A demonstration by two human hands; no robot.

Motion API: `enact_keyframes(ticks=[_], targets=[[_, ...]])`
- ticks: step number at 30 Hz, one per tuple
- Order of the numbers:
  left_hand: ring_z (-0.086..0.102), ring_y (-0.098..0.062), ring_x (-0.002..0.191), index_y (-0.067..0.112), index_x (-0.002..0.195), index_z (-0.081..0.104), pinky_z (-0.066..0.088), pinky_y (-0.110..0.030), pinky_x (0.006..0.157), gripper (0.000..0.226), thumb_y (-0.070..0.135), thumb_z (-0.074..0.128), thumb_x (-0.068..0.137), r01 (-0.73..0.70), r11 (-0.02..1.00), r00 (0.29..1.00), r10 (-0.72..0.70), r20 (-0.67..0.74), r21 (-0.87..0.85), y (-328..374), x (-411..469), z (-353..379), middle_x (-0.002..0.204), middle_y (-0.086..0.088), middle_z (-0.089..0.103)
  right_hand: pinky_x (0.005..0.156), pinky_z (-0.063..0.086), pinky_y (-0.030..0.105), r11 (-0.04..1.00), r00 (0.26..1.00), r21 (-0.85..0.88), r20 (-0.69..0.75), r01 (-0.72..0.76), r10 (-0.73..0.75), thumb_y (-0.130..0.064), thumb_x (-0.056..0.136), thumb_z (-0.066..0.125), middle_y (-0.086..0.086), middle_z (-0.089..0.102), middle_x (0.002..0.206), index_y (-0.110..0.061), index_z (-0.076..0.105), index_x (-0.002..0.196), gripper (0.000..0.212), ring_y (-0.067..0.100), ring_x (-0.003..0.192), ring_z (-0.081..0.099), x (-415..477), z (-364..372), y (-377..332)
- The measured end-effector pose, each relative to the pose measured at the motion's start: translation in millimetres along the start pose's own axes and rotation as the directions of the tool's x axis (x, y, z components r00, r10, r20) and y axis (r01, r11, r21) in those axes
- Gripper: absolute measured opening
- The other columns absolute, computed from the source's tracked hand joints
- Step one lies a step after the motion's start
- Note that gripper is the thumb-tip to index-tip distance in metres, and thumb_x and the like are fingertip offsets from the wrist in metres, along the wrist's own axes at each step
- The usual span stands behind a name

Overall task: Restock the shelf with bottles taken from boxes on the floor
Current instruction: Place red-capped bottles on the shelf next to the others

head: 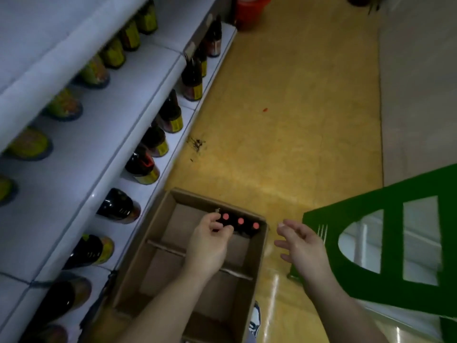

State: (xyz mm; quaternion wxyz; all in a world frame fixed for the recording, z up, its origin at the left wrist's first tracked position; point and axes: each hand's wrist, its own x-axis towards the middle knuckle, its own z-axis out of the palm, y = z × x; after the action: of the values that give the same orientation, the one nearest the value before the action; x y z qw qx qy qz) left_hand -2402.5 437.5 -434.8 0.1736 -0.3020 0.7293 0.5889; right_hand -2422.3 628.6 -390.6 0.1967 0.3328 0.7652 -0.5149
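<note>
Fingers (222, 230) of my left hand (210, 243) curl round the nearest of 3 upright bottles (240, 221) in the box (263, 246), grip unclear; right hand (303, 243) hangs spread, empty, farther off.

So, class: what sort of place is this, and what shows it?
Probably a shop aisle: white shelves lined with labelled dark bottles, a cardboard box of red-capped bottles on the floor.

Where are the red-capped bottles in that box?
In the head view, three red-capped bottles stand in the far right corner of the cardboard box, at the fingertips of the left hand.
</note>
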Motion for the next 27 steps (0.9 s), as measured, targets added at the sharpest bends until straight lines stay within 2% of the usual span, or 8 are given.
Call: enact_keyframes(ticks=[4,7,10,12,15,19,24,27], targets=[[0.061,-0.006,0.097,0.027,0.128,0.058,0.049,-0.031,0.082,0.035,0.035,0.069,0.096,0.061,0.997,0.998,-0.063,0.029,0.051,-63,45,38,0.106,0.014,0.065,0.086,0.057,0.042,0.996,0.997,0.044,0.001,-0.080,0.080,-0.030,0.097,0.069,-0.002,0.075,0.100,-0.023,0.062,0.123,0.028,0.019,0.091,0.073,61,31,63],[0.060,-0.009,0.101,0.025,0.136,0.056,0.044,-0.025,0.075,0.039,0.031,0.066,0.098,0.095,0.990,0.994,-0.099,0.040,0.100,-106,77,67,0.114,0.009,0.065,0.085,0.058,0.040,0.992,0.994,0.058,-0.001,-0.112,0.112,-0.028,0.098,0.068,0.000,0.075,0.103,-0.028,0.060,0.121,0.025,0.018,0.091,0.073,110,54,107],[0.057,-0.006,0.090,0.023,0.139,0.056,0.040,-0.020,0.067,0.041,0.030,0.063,0.099,0.085,0.983,0.996,-0.088,0.011,0.165,-146,112,92,0.109,0.009,0.065,0.073,0.056,0.033,0.994,0.994,0.035,-0.018,-0.108,0.109,-0.026,0.098,0.068,0.000,0.073,0.099,-0.028,0.058,0.119,0.023,0.019,0.087,0.073,162,77,148],[0.058,-0.006,0.086,0.026,0.137,0.056,0.041,-0.025,0.066,0.038,0.030,0.062,0.099,0.103,0.977,0.995,-0.104,-0.004,0.185,-171,135,104,0.103,0.009,0.066,0.075,0.059,0.037,0.994,0.993,0.003,-0.040,-0.109,0.109,-0.027,0.096,0.070,0.000,0.074,0.103,-0.028,0.058,0.122,0.028,0.020,0.089,0.074,197,92,173],[0.063,-0.015,0.085,0.032,0.122,0.057,0.040,-0.028,0.060,0.024,0.031,0.062,0.098,0.125,0.962,0.992,-0.118,-0.041,0.245,-201,164,117,0.096,0.005,0.067,0.092,0.059,0.051,0.992,0.992,-0.045,-0.068,-0.114,0.111,-0.027,0.092,0.073,0.001,0.073,0.116,-0.030,0.056,0.132,0.043,0.025,0.100,0.073,244,110,207],[0.066,-0.020,0.089,0.035,0.122,0.054,0.040,-0.029,0.060,0.030,0.035,0.064,0.094,0.118,0.938,0.992,-0.098,-0.079,0.327,-227,197,131,0.101,0.003,0.068,0.089,0.060,0.054,0.990,0.990,-0.104,-0.119,-0.094,0.081,-0.028,0.087,0.076,-0.002,0.073,0.117,-0.039,0.054,0.133,0.052,0.029,0.100,0.074,292,125,237],[0.066,-0.028,0.104,0.042,0.140,0.041,0.055,-0.041,0.080,0.051,0.042,0.062,0.094,0.152,0.883,0.988,-0.121,-0.098,0.445,-241,219,144,0.116,0.004,0.068,0.086,0.062,0.055,0.983,0.993,-0.169,-0.107,-0.076,0.058,-0.035,0.082,0.075,-0.003,0.075,0.111,-0.044,0.055,0.131,0.054,0.029,0.097,0.075,327,139,259],[0.066,-0.029,0.108,0.040,0.140,0.042,0.057,-0.045,0.087,0.048,0.039,0.062,0.097,0.158,0.879,0.986,-0.117,-0.116,0.451,-247,226,151,0.118,0.003,0.069,0.084,0.062,0.051,0.977,0.994,-0.203,-0.099,-0.067,0.048,-0.035,0.082,0.076,-0.003,0.075,0.105,-0.038,0.061,0.128,0.048,0.027,0.094,0.075,338,145,262]])
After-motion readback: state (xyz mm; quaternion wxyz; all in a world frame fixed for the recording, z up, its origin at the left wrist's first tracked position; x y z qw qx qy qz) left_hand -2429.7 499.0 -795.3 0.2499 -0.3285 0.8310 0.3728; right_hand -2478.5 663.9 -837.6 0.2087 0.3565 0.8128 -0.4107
